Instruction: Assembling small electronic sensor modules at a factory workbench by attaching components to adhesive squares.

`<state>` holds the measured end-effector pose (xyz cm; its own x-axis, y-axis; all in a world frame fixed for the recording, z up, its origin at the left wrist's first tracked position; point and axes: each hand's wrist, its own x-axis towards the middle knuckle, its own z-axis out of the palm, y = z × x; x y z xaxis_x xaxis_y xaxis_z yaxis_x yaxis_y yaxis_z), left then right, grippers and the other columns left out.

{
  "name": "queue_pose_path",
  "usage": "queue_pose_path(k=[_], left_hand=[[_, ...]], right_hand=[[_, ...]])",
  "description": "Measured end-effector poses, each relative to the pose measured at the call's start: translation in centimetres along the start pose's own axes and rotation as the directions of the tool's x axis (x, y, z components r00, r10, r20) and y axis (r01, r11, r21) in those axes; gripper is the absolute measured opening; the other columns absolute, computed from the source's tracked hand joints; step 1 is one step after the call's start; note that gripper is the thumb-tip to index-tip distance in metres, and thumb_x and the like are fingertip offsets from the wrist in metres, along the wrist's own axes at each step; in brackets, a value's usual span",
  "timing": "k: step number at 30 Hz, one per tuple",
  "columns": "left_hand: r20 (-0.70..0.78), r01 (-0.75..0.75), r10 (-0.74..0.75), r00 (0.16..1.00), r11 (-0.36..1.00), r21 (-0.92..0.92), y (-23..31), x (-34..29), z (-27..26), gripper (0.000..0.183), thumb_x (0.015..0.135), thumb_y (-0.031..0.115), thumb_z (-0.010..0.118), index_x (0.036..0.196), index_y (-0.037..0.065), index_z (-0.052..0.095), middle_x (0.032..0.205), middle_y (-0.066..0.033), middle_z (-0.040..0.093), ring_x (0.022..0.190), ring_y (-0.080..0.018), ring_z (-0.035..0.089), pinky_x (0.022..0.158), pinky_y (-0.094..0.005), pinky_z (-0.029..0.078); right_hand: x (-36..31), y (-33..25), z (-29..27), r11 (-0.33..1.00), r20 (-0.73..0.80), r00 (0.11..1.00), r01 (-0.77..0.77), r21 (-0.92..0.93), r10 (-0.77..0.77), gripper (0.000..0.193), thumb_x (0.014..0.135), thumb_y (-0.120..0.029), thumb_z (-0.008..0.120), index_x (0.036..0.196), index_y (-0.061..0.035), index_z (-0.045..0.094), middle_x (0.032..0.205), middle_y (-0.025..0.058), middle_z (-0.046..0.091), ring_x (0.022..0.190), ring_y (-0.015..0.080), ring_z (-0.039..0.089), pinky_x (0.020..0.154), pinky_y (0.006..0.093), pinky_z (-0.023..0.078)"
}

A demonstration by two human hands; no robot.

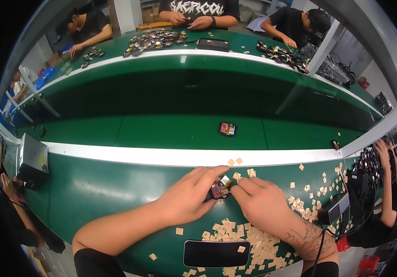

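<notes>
A small open electronic device (218, 189), with a red circuit board and a silvery part in a black casing, sits between my hands over the green worktable (101, 184). My left hand (185, 195) grips it from the left, fingers along the far side and thumb on the near side. My right hand (259, 198) is closed in a pinch at the device's right edge; what its fingertips hold is hidden. Small tan adhesive squares (265, 249) lie heaped under and beside my right forearm. A dark-screened phone (207, 255) lies nearest me, one square on top.
Beyond the white rail (129, 154), a similar device (228, 129) lies on the green belt. A grey box (34, 159) stands far left. At right are a black box-shaped unit (333, 208) with a cable and a device heap (369, 161). Several people work around.
</notes>
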<state>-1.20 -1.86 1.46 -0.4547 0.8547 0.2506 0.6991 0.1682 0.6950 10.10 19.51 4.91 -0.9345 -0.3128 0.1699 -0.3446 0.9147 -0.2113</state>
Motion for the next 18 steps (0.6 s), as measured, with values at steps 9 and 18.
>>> queue_pose_path(k=[9, 18], left_hand=[[-0.001, 0.061, -0.061, 0.998, 0.996, -0.062, 0.4, -0.1, 0.2, 0.077, 0.085, 0.0, 0.079, 0.153, 0.003, 0.042, 0.129, -0.0224, 0.062, 0.121, -0.0431, 0.062, 0.102, -0.0491, 0.053], [0.033, 0.095, -0.092, 0.995, 0.99, -0.1, 0.3, -0.1, 0.1, 0.081, 0.085, 0.001, 0.081, 0.155, 0.006, 0.041, 0.13, -0.0198, 0.063, 0.122, -0.0339, 0.065, 0.107, -0.0434, 0.054]], right_hand=[[0.2, 2.7, 2.3, 0.769, -0.06, 0.958, -0.187, 0.612, 0.281, 0.015, 0.095, -0.003, 0.074, 0.107, -0.0048, 0.067, 0.094, 0.0098, 0.065, 0.076, 0.023, 0.07, 0.066, 0.0341, 0.056], [1.5, 2.3, 2.4, 0.828, -0.064, 0.977, -0.139, 0.543, 0.205, 0.026, 0.095, -0.012, 0.078, 0.118, -0.0044, 0.068, 0.107, 0.0129, 0.068, 0.089, 0.0306, 0.074, 0.075, 0.0388, 0.059]])
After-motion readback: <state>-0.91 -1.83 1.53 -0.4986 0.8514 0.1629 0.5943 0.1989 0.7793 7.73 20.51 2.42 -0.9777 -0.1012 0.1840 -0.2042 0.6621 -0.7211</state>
